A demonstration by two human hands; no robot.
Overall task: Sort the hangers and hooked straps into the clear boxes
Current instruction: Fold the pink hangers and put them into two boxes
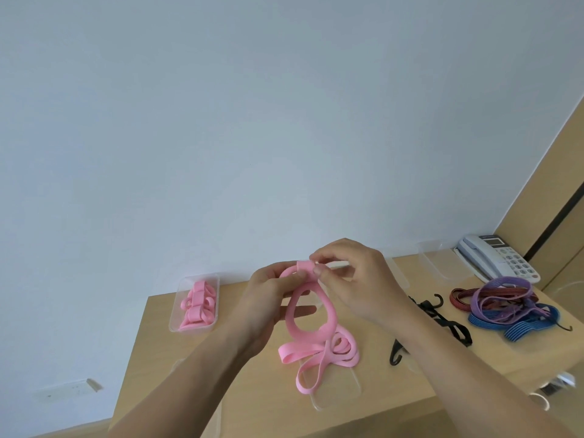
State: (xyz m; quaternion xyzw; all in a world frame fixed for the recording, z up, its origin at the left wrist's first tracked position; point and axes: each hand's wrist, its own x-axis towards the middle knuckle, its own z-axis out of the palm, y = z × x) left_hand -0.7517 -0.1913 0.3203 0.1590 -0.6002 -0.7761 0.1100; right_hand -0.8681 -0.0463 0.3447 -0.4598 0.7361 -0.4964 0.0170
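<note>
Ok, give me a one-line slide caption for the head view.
Left hand and right hand hold a pink looped hanger over the wooden table; a clear box holds more, hooked straps lie right.

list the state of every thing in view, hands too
pink strap: held up by both hands, tail trailing on the table
left hand: grips the strap's loop
right hand: pinches the strap's top
left box: open, pink pieces inside
far box: open, looks empty
black strap: loose on the table
coloured straps: tangled pile, unsorted
phone: handset on its cradle
</note>
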